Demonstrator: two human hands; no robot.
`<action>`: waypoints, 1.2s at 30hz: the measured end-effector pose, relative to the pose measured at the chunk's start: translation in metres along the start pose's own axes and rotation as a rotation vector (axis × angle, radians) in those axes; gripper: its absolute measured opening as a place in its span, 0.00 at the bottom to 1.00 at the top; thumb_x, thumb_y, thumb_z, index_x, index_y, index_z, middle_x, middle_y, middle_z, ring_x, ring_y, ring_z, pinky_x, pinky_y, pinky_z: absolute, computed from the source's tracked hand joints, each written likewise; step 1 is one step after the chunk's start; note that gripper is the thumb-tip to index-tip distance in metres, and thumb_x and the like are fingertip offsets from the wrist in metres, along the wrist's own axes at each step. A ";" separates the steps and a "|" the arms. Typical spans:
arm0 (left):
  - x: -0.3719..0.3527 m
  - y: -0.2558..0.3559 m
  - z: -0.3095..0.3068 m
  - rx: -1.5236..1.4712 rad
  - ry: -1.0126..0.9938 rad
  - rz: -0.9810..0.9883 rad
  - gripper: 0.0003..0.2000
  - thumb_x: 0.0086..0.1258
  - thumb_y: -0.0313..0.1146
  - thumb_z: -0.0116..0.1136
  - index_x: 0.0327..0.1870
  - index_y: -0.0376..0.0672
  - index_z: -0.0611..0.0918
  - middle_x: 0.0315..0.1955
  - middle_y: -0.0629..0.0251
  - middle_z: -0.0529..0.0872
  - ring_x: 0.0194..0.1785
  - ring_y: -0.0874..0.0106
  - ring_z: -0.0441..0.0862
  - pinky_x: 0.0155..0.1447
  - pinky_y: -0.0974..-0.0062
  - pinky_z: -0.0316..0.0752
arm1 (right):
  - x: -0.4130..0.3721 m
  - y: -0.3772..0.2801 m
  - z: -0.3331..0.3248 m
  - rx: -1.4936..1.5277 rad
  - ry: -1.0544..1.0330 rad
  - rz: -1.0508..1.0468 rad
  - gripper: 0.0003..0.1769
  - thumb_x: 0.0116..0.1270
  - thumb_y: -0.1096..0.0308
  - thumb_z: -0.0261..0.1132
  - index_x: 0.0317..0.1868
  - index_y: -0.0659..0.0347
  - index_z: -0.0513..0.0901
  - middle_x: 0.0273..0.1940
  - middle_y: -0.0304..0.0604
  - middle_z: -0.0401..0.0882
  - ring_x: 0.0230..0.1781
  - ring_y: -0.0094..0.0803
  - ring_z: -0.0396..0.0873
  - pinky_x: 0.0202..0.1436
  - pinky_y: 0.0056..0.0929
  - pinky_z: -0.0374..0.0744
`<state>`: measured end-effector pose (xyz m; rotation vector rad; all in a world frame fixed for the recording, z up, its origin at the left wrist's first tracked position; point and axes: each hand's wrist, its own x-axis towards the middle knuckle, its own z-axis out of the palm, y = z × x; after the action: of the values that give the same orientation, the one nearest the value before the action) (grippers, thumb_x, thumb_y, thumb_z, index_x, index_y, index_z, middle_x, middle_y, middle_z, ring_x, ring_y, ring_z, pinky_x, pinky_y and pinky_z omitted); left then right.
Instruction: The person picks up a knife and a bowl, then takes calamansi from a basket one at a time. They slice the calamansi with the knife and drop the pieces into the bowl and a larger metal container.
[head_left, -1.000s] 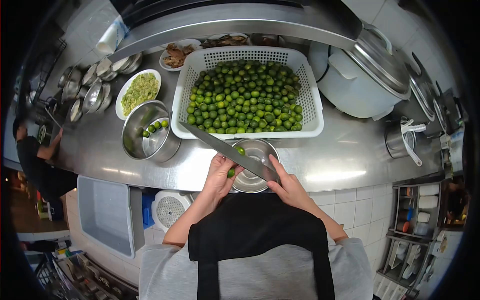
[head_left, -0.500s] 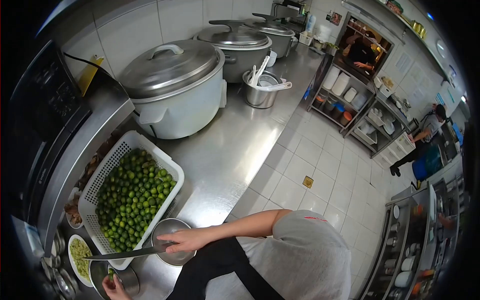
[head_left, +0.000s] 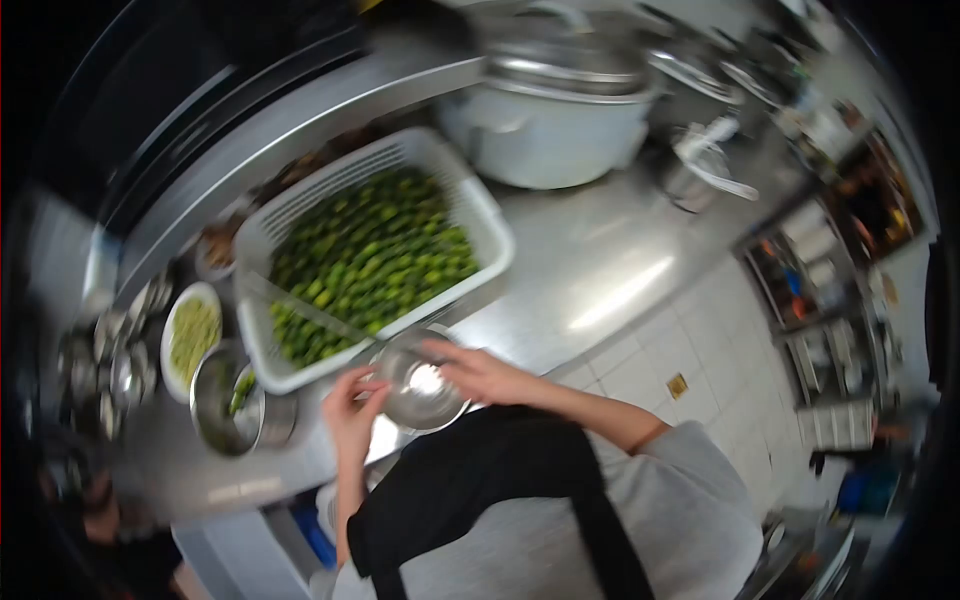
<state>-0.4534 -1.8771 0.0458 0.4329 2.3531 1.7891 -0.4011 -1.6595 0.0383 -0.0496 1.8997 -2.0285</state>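
Observation:
My right hand (head_left: 485, 374) is over a steel bowl (head_left: 415, 405), its fingers around the handle end of a knife. The blurred knife blade (head_left: 320, 318) reaches left across the basket's rim. My left hand (head_left: 350, 412) is at the bowl's left edge, thumb and fingertips drawn together; whatever they pinch is too blurred to see. Just beyond, a white perforated basket (head_left: 497, 228) holds a heap of small green limes (head_left: 370, 260). To the left stands a steel pot (head_left: 277, 418) with some green pieces (head_left: 242, 388) inside.
A white oval dish (head_left: 170, 350) of pale green shreds sits left of the pot, near stacked metal ware (head_left: 130, 375). Behind the basket is a large lidded cooker (head_left: 560, 140). A steel container of utensils (head_left: 690, 185) stands farther right. Tiled floor (head_left: 700, 350) lies beyond the counter's edge.
The view has swung left. My left hand has left the pot, where it held a lime, and come to the bowl beside my right hand. The knife stays in my right hand.

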 end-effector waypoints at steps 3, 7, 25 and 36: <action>0.002 -0.007 0.028 -0.007 0.016 0.108 0.10 0.49 0.23 0.67 0.29 0.37 0.77 0.21 0.69 0.79 0.26 0.81 0.75 0.31 0.84 0.70 | -0.002 -0.004 0.000 0.020 0.000 0.027 0.28 0.69 0.56 0.49 0.66 0.58 0.56 0.15 0.32 0.64 0.11 0.16 0.62 0.14 0.17 0.64; 0.006 -0.013 0.033 0.329 -0.198 0.184 0.11 0.57 0.27 0.61 0.41 0.37 0.79 0.32 0.66 0.82 0.31 0.78 0.75 0.37 0.81 0.69 | -0.002 0.002 -0.002 -0.002 -0.034 -0.007 0.29 0.70 0.55 0.48 0.66 0.61 0.56 0.14 0.33 0.64 0.11 0.16 0.62 0.14 0.16 0.63; -0.012 -0.019 0.031 -1.224 -0.137 -0.552 0.14 0.67 0.34 0.51 0.51 0.39 0.70 0.46 0.58 0.76 0.46 0.71 0.78 0.53 0.76 0.74 | 0.004 -0.016 0.020 -0.314 -0.125 -0.173 0.37 0.66 0.54 0.55 0.68 0.59 0.49 0.50 0.61 0.72 0.35 0.47 0.78 0.43 0.35 0.73; -0.014 -0.014 0.035 -1.237 -0.082 -0.505 0.14 0.62 0.29 0.58 0.47 0.39 0.72 0.40 0.64 0.78 0.43 0.76 0.77 0.49 0.79 0.75 | 0.006 -0.009 0.023 -0.470 -0.074 -0.304 0.41 0.62 0.50 0.58 0.68 0.56 0.49 0.29 0.50 0.76 0.20 0.35 0.74 0.27 0.29 0.70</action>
<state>-0.4318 -1.8530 0.0216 -0.2422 0.8033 2.3609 -0.4025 -1.6832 0.0485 -0.5533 2.3937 -1.6699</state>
